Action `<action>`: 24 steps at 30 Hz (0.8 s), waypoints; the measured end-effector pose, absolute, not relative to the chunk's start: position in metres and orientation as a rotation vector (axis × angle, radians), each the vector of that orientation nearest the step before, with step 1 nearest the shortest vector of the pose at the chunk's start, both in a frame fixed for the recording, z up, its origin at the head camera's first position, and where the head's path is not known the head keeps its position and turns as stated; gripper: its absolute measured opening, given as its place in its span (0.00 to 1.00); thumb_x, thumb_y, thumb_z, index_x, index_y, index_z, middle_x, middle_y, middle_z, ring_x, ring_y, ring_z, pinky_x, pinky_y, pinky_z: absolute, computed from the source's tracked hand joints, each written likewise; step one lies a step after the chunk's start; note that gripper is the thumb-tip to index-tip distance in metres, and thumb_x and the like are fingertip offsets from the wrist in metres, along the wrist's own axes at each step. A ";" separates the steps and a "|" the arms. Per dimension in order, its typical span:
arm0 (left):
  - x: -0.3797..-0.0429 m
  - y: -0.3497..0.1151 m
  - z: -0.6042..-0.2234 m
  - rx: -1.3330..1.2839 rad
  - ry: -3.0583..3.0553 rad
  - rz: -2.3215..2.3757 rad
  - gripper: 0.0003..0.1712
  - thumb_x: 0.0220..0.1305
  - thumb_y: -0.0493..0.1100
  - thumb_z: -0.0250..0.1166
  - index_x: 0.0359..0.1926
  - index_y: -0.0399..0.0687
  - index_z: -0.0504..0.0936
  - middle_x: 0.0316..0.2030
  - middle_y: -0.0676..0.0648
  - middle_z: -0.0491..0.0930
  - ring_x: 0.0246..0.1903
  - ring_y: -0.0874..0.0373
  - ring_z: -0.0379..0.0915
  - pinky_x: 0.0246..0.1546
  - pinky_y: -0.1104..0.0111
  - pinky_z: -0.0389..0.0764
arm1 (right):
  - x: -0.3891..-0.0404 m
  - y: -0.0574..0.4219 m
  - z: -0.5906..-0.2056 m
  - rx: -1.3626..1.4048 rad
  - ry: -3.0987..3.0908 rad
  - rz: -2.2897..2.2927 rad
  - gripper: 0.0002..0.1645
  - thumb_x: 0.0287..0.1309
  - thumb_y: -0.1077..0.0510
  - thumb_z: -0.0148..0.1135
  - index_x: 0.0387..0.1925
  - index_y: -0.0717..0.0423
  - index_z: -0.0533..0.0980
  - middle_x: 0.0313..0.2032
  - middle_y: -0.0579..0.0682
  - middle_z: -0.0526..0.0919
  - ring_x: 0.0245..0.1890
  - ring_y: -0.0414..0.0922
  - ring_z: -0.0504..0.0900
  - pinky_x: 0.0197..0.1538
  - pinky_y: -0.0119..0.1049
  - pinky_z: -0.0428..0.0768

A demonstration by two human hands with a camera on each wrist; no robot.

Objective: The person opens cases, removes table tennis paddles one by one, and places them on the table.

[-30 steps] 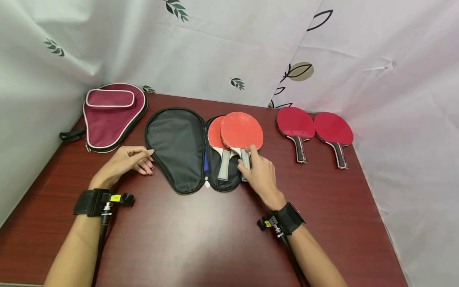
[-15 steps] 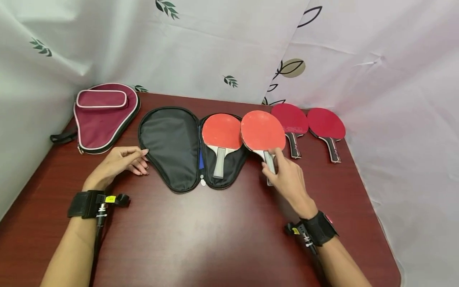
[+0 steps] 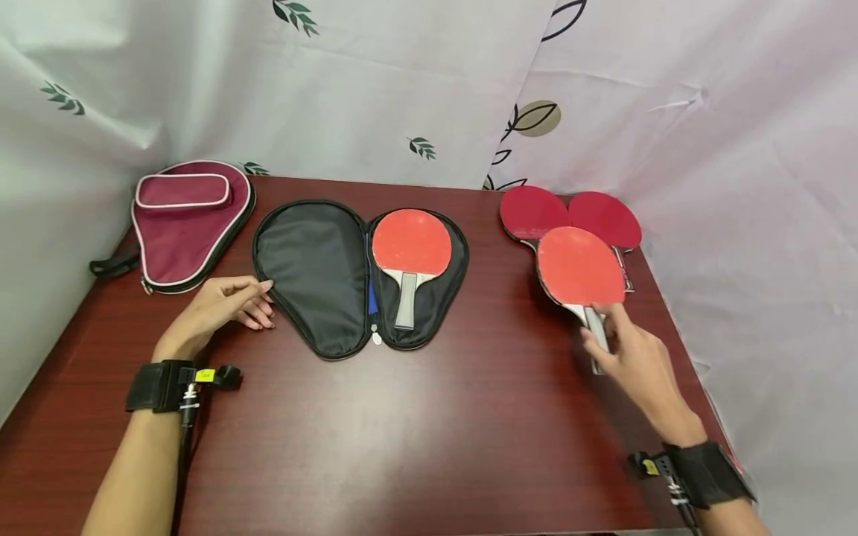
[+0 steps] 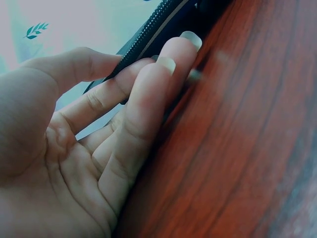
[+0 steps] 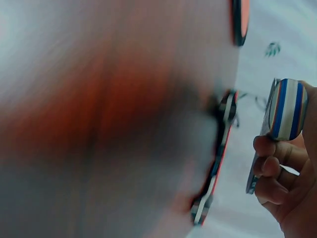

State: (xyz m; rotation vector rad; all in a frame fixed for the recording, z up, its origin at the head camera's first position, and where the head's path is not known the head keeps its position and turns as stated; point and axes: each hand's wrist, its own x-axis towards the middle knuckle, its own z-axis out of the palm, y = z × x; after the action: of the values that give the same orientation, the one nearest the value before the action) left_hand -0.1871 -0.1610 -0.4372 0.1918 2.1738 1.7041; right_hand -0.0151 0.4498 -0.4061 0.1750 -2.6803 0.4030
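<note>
A black padded paddle case (image 3: 318, 275) lies unfolded on the table, with one orange-faced table tennis paddle (image 3: 412, 242) in its right half. My left hand (image 3: 221, 309) pinches the case's left edge; in the left wrist view the thumb and index finger meet at its zipper edge (image 4: 143, 42). Over at the right, my right hand (image 3: 637, 365) grips a second orange-faced paddle (image 3: 580, 266) by its grey handle, above the table. The striped butt of that handle (image 5: 288, 109) shows in the right wrist view. This paddle partly covers two red-faced paddles (image 3: 532, 211) behind it.
A maroon paddle case (image 3: 191, 231) with white piping and a black strap lies at the back left. White leaf-print cloth (image 3: 362, 97) hangs behind and at the sides of the brown table (image 3: 429, 432).
My right hand has carried the orange paddle rightward, out of the black case and over in front of the red paddles. My left hand stays at the case's edge.
</note>
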 end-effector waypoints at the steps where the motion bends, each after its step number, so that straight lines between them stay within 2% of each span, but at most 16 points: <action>1: -0.187 -0.161 -0.437 0.193 2.177 1.703 0.25 0.73 0.49 0.62 0.47 0.25 0.80 0.33 0.33 0.85 0.29 0.44 0.86 0.29 0.55 0.86 | -0.010 0.456 -0.406 0.170 -2.678 0.388 0.27 0.51 0.60 0.76 0.51 0.56 0.73 0.22 0.43 0.71 0.17 0.37 0.63 0.19 0.31 0.60; 7: -0.188 -0.161 -0.436 0.201 2.175 1.701 0.24 0.74 0.49 0.62 0.47 0.26 0.80 0.33 0.35 0.85 0.29 0.45 0.87 0.29 0.55 0.86 | 0.014 0.482 -0.409 0.154 -2.687 0.354 0.30 0.47 0.60 0.77 0.52 0.56 0.74 0.22 0.41 0.69 0.19 0.33 0.60 0.19 0.28 0.56; 12: -0.188 -0.161 -0.437 0.205 2.175 1.703 0.24 0.74 0.49 0.61 0.47 0.25 0.80 0.32 0.35 0.85 0.29 0.45 0.87 0.29 0.55 0.86 | 0.031 0.497 -0.414 0.142 -2.717 0.339 0.31 0.46 0.61 0.77 0.53 0.56 0.74 0.22 0.40 0.67 0.19 0.31 0.58 0.20 0.30 0.57; 24: -0.189 -0.161 -0.437 0.198 2.197 1.687 0.24 0.74 0.48 0.61 0.47 0.25 0.80 0.32 0.35 0.85 0.29 0.46 0.86 0.28 0.56 0.86 | 0.068 0.524 -0.427 0.059 -2.775 0.337 0.27 0.50 0.62 0.74 0.52 0.55 0.73 0.23 0.44 0.67 0.19 0.36 0.62 0.21 0.34 0.60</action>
State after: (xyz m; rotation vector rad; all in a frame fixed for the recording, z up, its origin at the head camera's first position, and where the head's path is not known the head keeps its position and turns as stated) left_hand -0.1887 -0.1608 -0.4372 0.1983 2.1967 1.6871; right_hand 0.0679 0.5244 -0.4273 0.0594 -2.7749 0.3369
